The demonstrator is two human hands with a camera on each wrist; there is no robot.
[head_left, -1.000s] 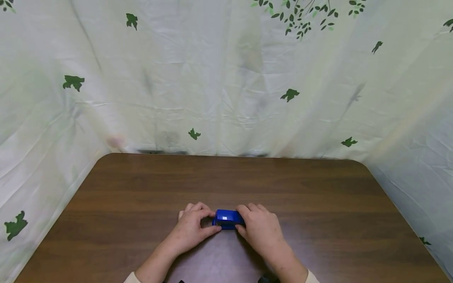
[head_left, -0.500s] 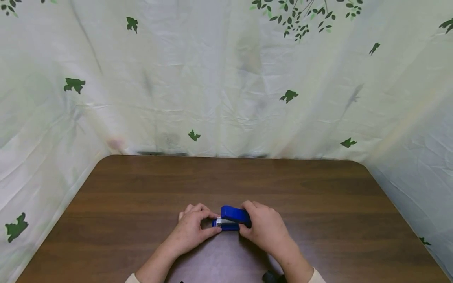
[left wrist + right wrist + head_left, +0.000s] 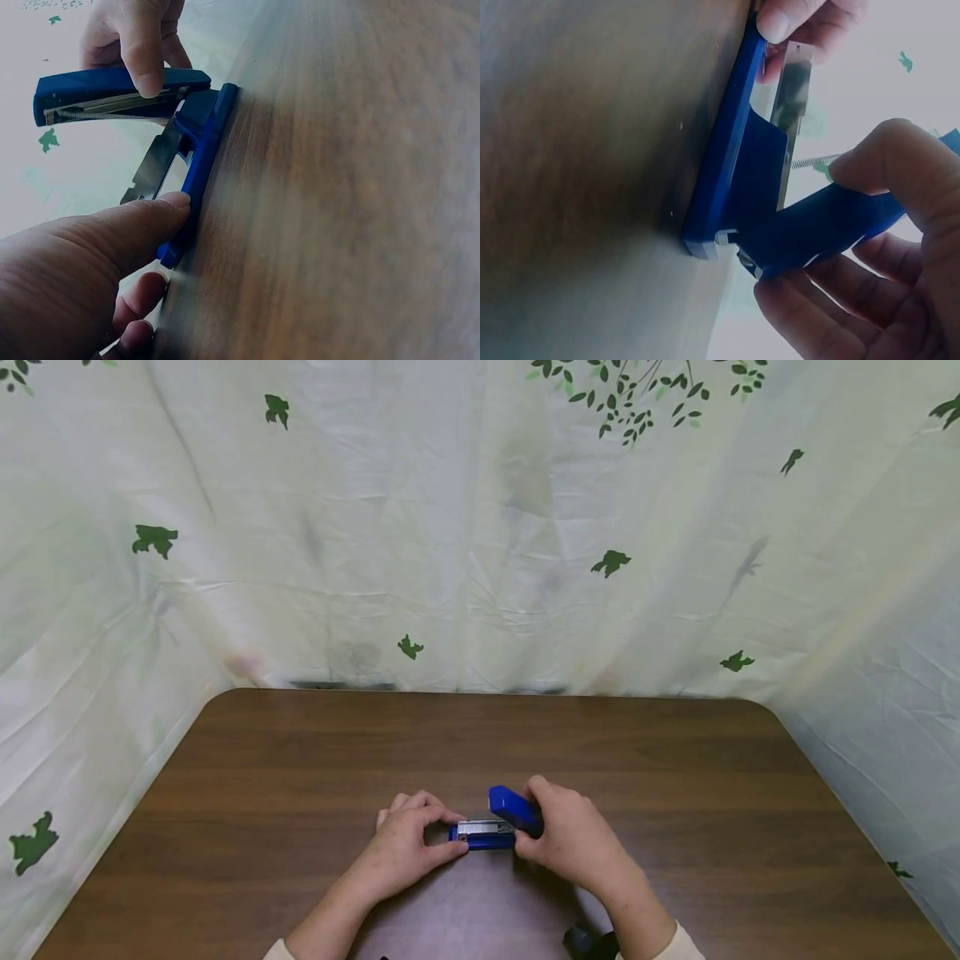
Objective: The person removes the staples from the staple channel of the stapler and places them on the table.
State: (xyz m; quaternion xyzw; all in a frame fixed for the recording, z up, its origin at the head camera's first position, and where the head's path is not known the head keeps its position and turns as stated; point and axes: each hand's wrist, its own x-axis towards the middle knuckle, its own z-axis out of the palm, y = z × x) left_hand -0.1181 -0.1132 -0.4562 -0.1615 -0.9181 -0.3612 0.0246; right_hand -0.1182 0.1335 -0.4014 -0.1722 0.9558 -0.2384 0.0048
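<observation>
A blue stapler [image 3: 487, 842] sits on the brown table with its top cover [image 3: 90, 88] swung up, baring the metal staple channel [image 3: 791, 94] and a thin spring [image 3: 815, 160]. My left hand [image 3: 412, 839] pinches the front end of the base between thumb and fingers. In the left wrist view its thumb lies along the side of the base. My right hand [image 3: 573, 839] grips the raised cover near the hinge, thumb on one side and fingers on the other. In the right wrist view the cover tilts steeply away from the base.
The brown wooden table [image 3: 300, 760] stretches around both hands, with rounded far corners. A pale curtain [image 3: 465, 527] printed with green leaves hangs behind it and along both sides. A dark object [image 3: 585, 941] shows by the right wrist at the lower edge.
The stapler's cover has swung up from lying closed over the base, exposing the metal channel. My right hand has moved up and right with it. My left hand has stayed at the base.
</observation>
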